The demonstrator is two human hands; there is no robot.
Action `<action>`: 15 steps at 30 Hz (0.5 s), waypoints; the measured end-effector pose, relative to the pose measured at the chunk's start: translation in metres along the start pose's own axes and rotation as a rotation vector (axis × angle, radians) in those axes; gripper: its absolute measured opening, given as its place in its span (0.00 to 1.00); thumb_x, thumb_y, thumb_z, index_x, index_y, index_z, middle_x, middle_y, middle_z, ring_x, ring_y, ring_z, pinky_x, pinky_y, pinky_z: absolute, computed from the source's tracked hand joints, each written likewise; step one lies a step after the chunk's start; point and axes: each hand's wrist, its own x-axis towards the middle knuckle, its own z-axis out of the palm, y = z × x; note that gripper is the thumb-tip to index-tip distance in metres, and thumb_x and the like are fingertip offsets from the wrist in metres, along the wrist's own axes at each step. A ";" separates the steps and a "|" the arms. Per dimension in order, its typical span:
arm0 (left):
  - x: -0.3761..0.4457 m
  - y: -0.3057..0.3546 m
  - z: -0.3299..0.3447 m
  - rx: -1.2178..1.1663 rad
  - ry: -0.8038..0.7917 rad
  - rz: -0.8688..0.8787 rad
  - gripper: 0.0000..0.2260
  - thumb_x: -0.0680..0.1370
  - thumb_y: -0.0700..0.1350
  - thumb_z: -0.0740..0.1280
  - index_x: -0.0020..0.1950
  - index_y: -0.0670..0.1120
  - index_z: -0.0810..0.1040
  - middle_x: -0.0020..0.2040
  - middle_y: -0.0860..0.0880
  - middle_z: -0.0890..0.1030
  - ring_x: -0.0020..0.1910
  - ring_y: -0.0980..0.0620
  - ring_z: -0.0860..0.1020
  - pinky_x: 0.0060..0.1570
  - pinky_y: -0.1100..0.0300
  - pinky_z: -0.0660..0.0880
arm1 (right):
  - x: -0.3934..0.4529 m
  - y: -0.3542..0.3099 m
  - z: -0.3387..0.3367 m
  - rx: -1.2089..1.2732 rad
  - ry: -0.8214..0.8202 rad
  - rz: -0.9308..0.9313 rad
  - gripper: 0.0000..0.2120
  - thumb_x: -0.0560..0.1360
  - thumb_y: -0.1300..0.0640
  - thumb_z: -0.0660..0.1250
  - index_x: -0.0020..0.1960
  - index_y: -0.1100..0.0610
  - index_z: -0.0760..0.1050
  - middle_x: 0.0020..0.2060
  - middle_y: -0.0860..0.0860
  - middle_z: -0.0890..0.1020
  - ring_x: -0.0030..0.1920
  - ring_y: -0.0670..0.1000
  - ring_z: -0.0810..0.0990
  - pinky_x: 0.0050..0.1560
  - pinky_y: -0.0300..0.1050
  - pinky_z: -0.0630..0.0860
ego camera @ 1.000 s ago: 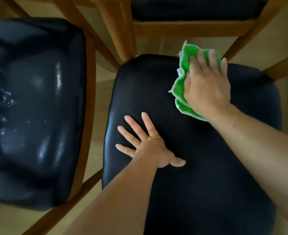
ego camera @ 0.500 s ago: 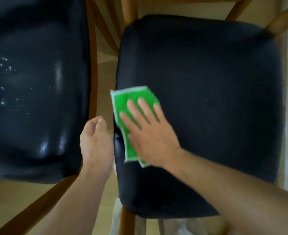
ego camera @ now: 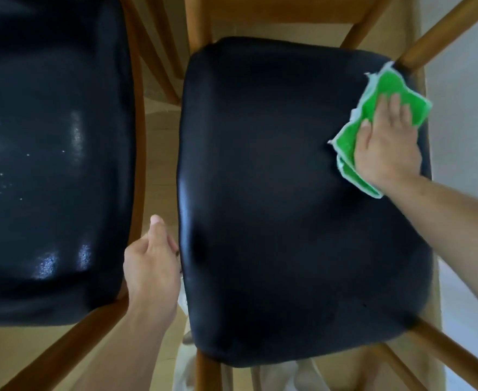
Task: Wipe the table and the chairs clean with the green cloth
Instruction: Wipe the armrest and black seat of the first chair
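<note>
Right hand [ego camera: 387, 145]: fingers straight, pressing green cloth [ego camera: 373, 119] flat on far-right corner of black chair seat [ego camera: 274, 207].
Left hand [ego camera: 150, 266]: fingers curled at seat's left edge; grip unclear.
Unwiped area: left and near of the cloth.

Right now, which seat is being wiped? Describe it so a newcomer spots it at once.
Two black padded seats on wooden frames sit side by side. It is the right seat, where the right hand presses a green cloth flat at its far right corner. Unlike the left seat, speckled with bright droplets, it looks matte and dry.
</note>
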 end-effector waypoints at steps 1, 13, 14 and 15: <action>0.002 -0.002 -0.001 -0.015 -0.004 -0.018 0.26 0.79 0.59 0.56 0.24 0.50 0.68 0.20 0.55 0.64 0.18 0.59 0.61 0.28 0.56 0.63 | 0.001 -0.005 0.002 0.042 0.011 0.091 0.29 0.80 0.49 0.46 0.78 0.62 0.51 0.77 0.61 0.54 0.76 0.63 0.52 0.73 0.64 0.53; 0.017 -0.003 -0.010 -0.044 -0.035 -0.046 0.27 0.78 0.63 0.54 0.25 0.49 0.73 0.21 0.54 0.68 0.25 0.52 0.65 0.32 0.54 0.65 | -0.210 -0.141 0.044 -0.172 -0.204 -0.915 0.31 0.77 0.41 0.54 0.76 0.53 0.59 0.77 0.57 0.55 0.76 0.62 0.53 0.73 0.62 0.46; 0.019 -0.001 -0.010 -0.048 -0.040 -0.040 0.27 0.78 0.63 0.54 0.26 0.48 0.73 0.21 0.54 0.68 0.24 0.53 0.65 0.32 0.54 0.65 | -0.200 -0.138 0.042 -0.182 -0.202 -0.974 0.30 0.77 0.41 0.54 0.76 0.52 0.60 0.77 0.56 0.57 0.76 0.60 0.54 0.73 0.61 0.48; 0.021 0.000 -0.008 -0.060 -0.048 -0.033 0.28 0.78 0.64 0.54 0.26 0.47 0.72 0.21 0.53 0.67 0.23 0.54 0.65 0.31 0.54 0.64 | -0.184 -0.137 0.039 -0.181 -0.194 -1.034 0.30 0.77 0.41 0.54 0.76 0.51 0.61 0.77 0.54 0.59 0.76 0.58 0.56 0.74 0.59 0.50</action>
